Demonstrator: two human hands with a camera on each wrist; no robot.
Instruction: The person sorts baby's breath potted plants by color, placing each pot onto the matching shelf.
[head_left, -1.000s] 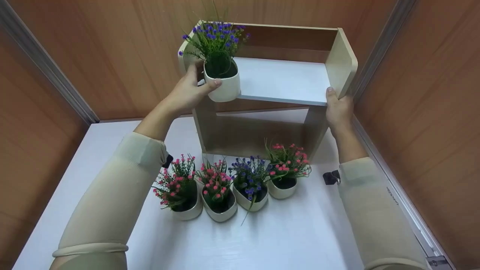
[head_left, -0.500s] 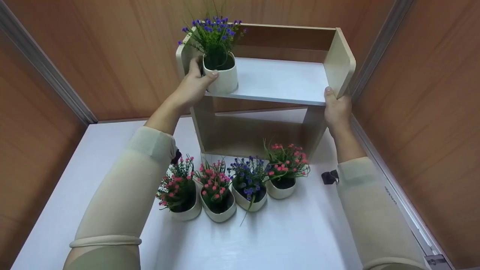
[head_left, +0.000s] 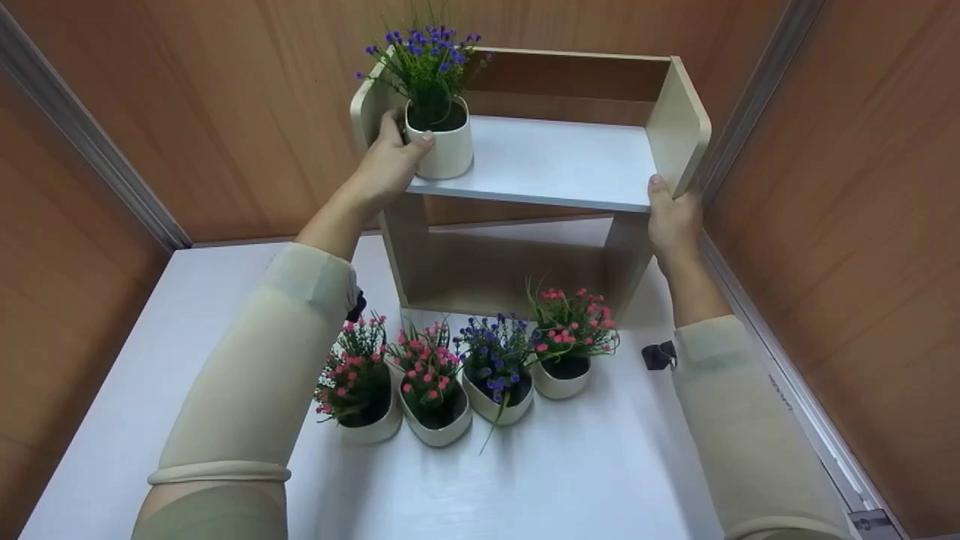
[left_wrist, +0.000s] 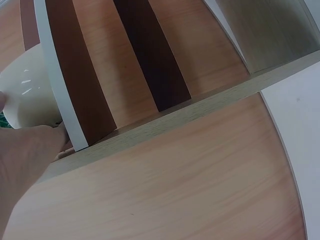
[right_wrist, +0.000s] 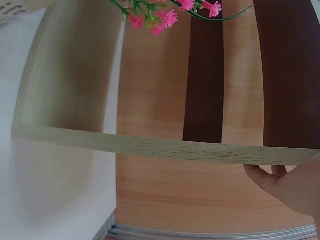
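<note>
On the left end of the upper white board of a small shelf unit (head_left: 562, 161) stands a white pot with purple flowers (head_left: 444, 150). My left hand (head_left: 386, 165) grips this potted plant from its left side, thumb across the front. In the left wrist view the glossy pot (left_wrist: 30, 90) shows at the board's edge, partly behind the hand (left_wrist: 30, 155). My right hand (head_left: 675, 221) holds the unit's right side panel (head_left: 681, 124), thumb at the front by the board's corner. The right wrist view shows its fingers under the panel's edge (right_wrist: 200, 151).
In front of the unit, several white pots stand in a row on the white table (head_left: 487, 495): pink-flowered ones (head_left: 367, 390) (head_left: 435, 397) (head_left: 566, 367) and a purple-flowered one (head_left: 499, 390). Wood-patterned walls (head_left: 247, 112) close in the back and both sides.
My left hand has moved the purple-flowered pot back and slightly left, from overlapping the board's front edge to standing on the board. The right hand keeps its hold on the side panel.
</note>
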